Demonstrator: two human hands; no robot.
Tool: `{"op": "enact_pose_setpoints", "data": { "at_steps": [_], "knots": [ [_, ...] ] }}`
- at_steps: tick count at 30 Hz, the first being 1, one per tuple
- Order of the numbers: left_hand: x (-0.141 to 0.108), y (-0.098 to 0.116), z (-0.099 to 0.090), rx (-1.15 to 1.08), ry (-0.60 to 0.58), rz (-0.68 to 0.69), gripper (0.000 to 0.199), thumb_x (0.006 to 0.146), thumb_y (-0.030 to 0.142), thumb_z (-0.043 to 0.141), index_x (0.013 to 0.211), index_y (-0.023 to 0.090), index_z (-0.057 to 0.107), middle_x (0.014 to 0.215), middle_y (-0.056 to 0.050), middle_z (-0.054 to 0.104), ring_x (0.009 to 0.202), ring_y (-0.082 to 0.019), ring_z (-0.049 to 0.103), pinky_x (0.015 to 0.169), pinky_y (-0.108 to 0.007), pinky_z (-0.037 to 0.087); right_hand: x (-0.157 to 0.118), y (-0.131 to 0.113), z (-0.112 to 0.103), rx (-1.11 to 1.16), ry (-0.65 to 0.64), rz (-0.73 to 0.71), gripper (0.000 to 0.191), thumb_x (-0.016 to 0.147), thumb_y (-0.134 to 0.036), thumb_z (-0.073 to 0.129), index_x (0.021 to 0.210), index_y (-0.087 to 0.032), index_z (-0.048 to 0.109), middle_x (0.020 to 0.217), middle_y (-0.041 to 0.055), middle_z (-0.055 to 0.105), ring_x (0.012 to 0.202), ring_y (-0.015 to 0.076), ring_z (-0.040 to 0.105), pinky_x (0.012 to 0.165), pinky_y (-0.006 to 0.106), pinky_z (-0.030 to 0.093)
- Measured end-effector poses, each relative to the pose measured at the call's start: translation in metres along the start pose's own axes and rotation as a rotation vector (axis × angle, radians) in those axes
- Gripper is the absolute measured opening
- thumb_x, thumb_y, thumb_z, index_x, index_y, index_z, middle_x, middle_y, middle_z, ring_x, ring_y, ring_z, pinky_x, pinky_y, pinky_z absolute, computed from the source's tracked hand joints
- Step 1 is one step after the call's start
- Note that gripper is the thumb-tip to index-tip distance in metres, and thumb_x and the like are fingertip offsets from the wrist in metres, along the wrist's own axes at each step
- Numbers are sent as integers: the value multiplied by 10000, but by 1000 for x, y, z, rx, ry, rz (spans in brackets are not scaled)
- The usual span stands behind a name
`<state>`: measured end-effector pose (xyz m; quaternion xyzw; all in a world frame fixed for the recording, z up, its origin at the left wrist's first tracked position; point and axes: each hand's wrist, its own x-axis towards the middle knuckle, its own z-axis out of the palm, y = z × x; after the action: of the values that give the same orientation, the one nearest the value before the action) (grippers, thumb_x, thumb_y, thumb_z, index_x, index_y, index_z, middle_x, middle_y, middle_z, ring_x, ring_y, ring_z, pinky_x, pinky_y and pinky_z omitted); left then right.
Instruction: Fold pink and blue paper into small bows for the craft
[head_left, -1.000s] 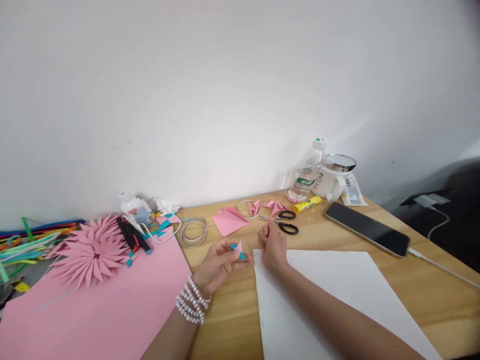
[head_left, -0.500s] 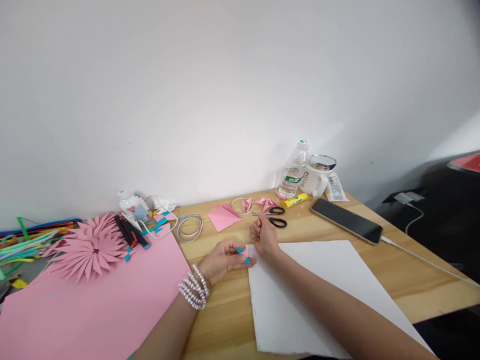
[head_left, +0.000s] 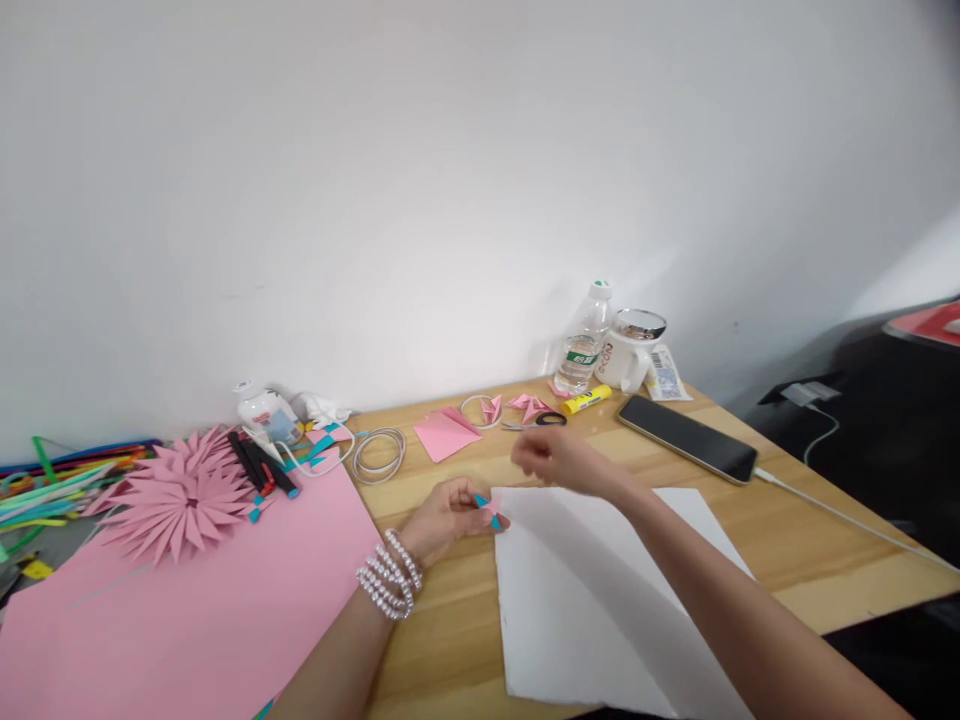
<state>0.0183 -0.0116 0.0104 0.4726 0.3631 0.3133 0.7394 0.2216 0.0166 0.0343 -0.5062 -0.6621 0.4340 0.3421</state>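
My left hand (head_left: 454, 520), with a beaded bracelet at the wrist, pinches a small folded pink and blue paper piece (head_left: 492, 509) beside the left edge of a white board (head_left: 592, 600). Above the board's top edge is my right hand (head_left: 555, 458), its fingers curled together; whether they hold anything is too small to tell. Behind it lie black-handled scissors (head_left: 551, 420), partly hidden by the hand. Pink folded pieces (head_left: 531, 407) and a pink paper square (head_left: 446, 434) rest near the wall.
A large pink sheet (head_left: 247, 600) with a spiky pink paper flower (head_left: 191, 505) and markers (head_left: 262, 465) covers the left. At the back stand a bottle (head_left: 583, 345) and a mug (head_left: 628, 355), near a glue stick (head_left: 586, 400). A phone (head_left: 688, 438) lies right, its cable (head_left: 840, 520) trailing off.
My right hand has moved a little right and up, away from my left hand, and its forearm has swung to the right. My left hand still holds the paper piece.
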Motion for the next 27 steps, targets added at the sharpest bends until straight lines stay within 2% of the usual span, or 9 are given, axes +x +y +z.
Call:
{"op": "enact_pose_setpoints", "data": {
  "at_steps": [2, 4, 10, 13, 15, 17, 20, 24, 27],
  "knots": [
    [-1, 1, -2, -12, -22, -7, 198, 615, 204, 710, 729, 128, 568, 695, -74, 675, 731, -215, 655, 738, -378, 482, -11, 10, 5, -252, -108, -19, 29, 581, -159, 607, 604, -176, 613, 548, -6, 580, 469, 101, 467, 426, 194, 288],
    [-1, 2, -5, -51, -30, -5, 186, 633, 206, 697, 746, 126, 574, 684, -64, 663, 718, -219, 654, 739, -406, 483, -16, 19, 11, -383, -138, -12, 79, 539, -124, 631, 593, -177, 610, 588, 2, 593, 509, 111, 480, 454, 199, 301],
    [1, 10, -21, -148, 158, 114, 129, 645, 185, 683, 737, 130, 612, 666, -11, 611, 665, -176, 634, 726, -377, 492, 0, 16, 20, -417, -86, 5, 131, 480, -66, 661, 502, -168, 582, 497, -16, 547, 453, 95, 426, 427, 199, 275],
    [1, 12, -26, -148, 233, 145, 158, 627, 177, 695, 761, 116, 638, 706, -29, 621, 598, -119, 590, 647, -285, 493, 17, 6, 30, -145, 29, -96, 56, 644, -151, 584, 597, -165, 612, 557, -7, 558, 509, 105, 479, 456, 199, 357],
    [1, 12, -29, -135, 266, 146, 186, 616, 174, 701, 780, 105, 646, 704, -43, 633, 550, -90, 555, 587, -237, 472, 27, 2, 39, 176, -71, -160, 140, 727, -245, 535, 795, -177, 638, 719, 9, 602, 611, 116, 542, 532, 225, 444],
    [1, 13, -31, -115, 286, 147, 165, 613, 178, 701, 746, 98, 646, 664, -44, 634, 530, -79, 535, 559, -213, 446, 34, 3, 50, 397, -187, -210, 239, 729, -285, 560, 943, -194, 618, 849, 14, 615, 696, 117, 572, 653, 266, 478],
    [1, 12, -36, -62, 332, 140, 132, 612, 191, 699, 676, 95, 634, 601, -30, 618, 509, -70, 511, 528, -193, 417, 39, 13, 64, 522, -281, -223, 245, 716, -285, 600, 934, -178, 634, 795, 11, 630, 691, 109, 575, 698, 265, 472],
    [3, 10, -39, 66, 433, 150, 137, 617, 212, 692, 653, 98, 626, 586, -30, 621, 498, -73, 502, 508, -192, 414, 42, 28, 78, 599, -239, -204, 184, 687, -260, 650, 838, -155, 654, 727, 19, 633, 625, 105, 575, 633, 244, 475],
    [4, 9, -38, 102, 434, 164, 158, 641, 246, 676, 693, 106, 624, 633, -42, 643, 582, -116, 574, 601, -244, 473, 42, 32, 81, 615, -229, -222, 171, 671, -259, 669, 811, -164, 647, 731, 21, 633, 623, 116, 587, 620, 252, 484]
  ]
}}
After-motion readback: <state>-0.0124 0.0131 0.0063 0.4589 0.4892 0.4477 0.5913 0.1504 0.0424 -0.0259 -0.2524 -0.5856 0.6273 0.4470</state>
